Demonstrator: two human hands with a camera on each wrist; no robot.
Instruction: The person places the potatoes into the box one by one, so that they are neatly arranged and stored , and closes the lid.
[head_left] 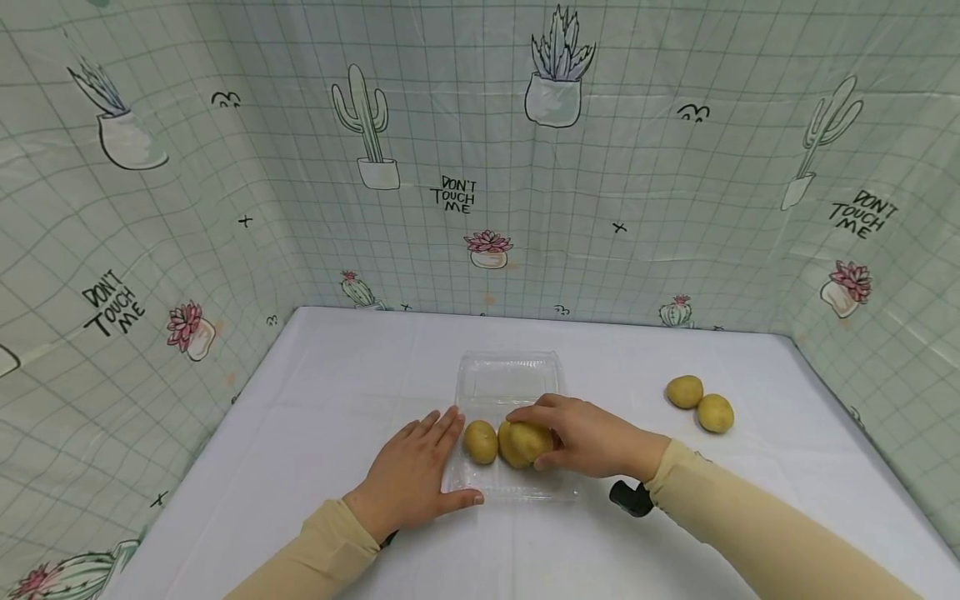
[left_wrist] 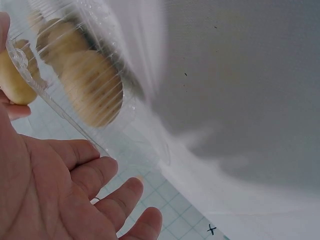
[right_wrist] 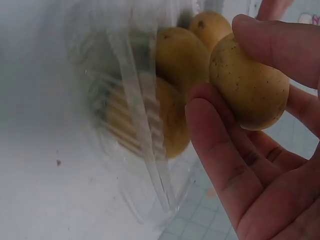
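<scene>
A clear plastic clamshell container lies on the table with its lid laid back at the far side. Inside sit several yellow potatoes, one of them at the left. My right hand grips another potato between thumb and fingers, close over those in the container; in the head view the fingers partly cover it. At the container's left side, my left hand has its fingers extended, with fingertips right at the clear wall and the thumb at the near corner.
Two more potatoes, one behind the other, lie on the white table cover to the right. A sheet printed with cacti hangs around the table's back and sides. A black wrist device shows under the right sleeve.
</scene>
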